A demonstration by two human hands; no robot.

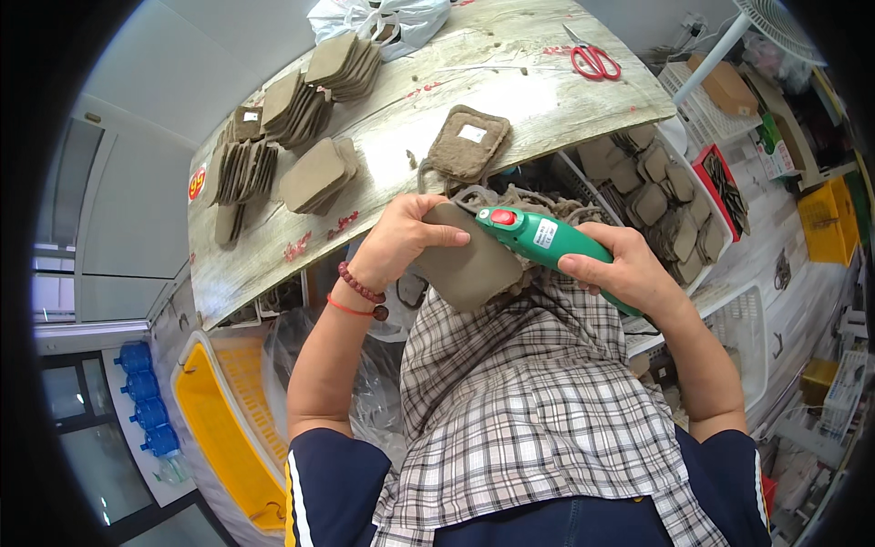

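My left hand [407, 239] grips a brown rounded fabric pad [472, 272] by its far edge, thumb on top, above my lap. My right hand [629, 264] is wrapped around green cordless electric scissors [558, 248] with a red switch. Their head points left and meets the pad's upper right edge near my left thumb; the blade itself is hard to make out. Thin brown trimmings [524, 199] hang in a tangle just behind the tool. On the table edge beyond lies another pad [468, 143], fluffy side up with a white label.
Stacks of brown pads [296, 109] stand on the table's left, near a white plastic bag [378, 23]. Red-handled scissors [596, 63] lie at the far right. A crate of pads [661, 205] sits below on the right, a yellow-lined basket [228, 428] on the left.
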